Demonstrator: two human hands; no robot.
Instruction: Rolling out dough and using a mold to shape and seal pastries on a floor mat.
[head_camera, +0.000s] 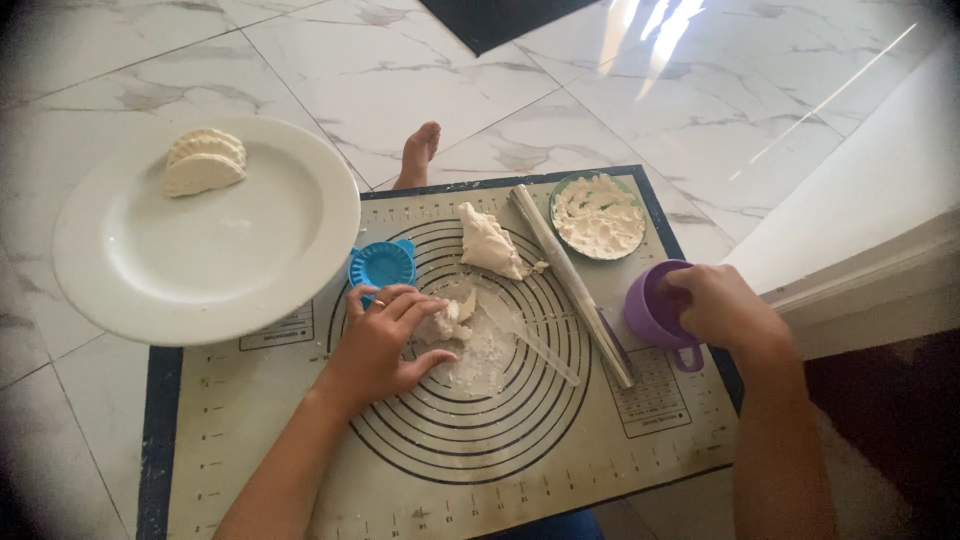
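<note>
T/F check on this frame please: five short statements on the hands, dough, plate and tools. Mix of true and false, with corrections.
1. The left hand presses a small piece of dough on the baking mat. True.
2. The right hand holds the rolling pin. False: it grips a purple cup; the pin lies free on the mat.
3. The white plate holds shaped dumplings. True.
4. The blue dumpling press sits on the plate. False: it lies on the mat, beside the plate's rim.
5. The green bowl holds a white floury filling. True.
</note>
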